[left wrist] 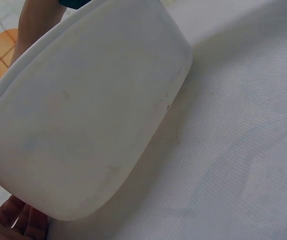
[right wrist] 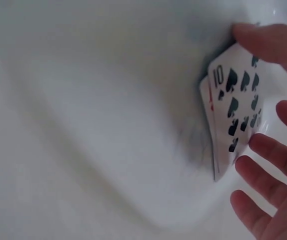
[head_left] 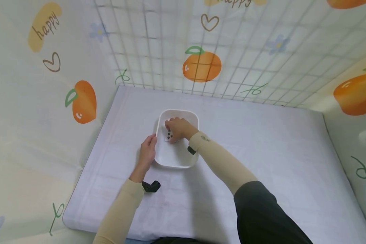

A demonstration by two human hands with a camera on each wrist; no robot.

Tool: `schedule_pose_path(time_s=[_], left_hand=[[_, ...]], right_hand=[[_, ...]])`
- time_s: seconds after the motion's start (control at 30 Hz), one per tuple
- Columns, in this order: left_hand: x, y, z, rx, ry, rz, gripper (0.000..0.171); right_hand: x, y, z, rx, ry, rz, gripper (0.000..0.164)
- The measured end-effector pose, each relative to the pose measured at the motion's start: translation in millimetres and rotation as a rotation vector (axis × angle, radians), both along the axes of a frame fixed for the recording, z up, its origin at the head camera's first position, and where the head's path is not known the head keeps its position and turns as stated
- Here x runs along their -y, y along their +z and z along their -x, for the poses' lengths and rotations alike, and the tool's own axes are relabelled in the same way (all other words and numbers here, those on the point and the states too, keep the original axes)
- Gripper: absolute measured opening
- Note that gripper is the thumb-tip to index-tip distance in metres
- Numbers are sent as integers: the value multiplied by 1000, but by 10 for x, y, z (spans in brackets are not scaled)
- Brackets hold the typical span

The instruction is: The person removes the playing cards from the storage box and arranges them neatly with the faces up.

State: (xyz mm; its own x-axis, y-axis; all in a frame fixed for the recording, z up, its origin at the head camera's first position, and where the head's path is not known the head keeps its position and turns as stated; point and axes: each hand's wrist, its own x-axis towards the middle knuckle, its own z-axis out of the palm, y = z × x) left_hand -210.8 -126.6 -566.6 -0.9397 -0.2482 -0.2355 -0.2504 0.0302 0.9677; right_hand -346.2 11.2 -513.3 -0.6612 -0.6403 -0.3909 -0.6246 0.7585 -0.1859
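Head view: the left hand [head_left: 147,152] grips the side of the white tub [head_left: 170,157]; inside, the right hand [head_left: 180,128] has half-open fingers astride overlapping playing cards [right wrist: 236,112], though whether they grip is unclear. Uneven pinching could slide the cards apart; a slack left hold could let the tub shift.

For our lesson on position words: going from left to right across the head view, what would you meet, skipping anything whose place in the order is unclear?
Left-hand orange print → left hand → white tray → black sleeve → right-hand orange print.
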Motion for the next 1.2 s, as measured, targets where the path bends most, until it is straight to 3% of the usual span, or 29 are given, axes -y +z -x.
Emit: schedule_pose_path(time_s=[1.2], left_hand=[[15,-3,-1,-17,-5,1,43]], right_hand=[[14,35,-20,9,-19,37,64]])
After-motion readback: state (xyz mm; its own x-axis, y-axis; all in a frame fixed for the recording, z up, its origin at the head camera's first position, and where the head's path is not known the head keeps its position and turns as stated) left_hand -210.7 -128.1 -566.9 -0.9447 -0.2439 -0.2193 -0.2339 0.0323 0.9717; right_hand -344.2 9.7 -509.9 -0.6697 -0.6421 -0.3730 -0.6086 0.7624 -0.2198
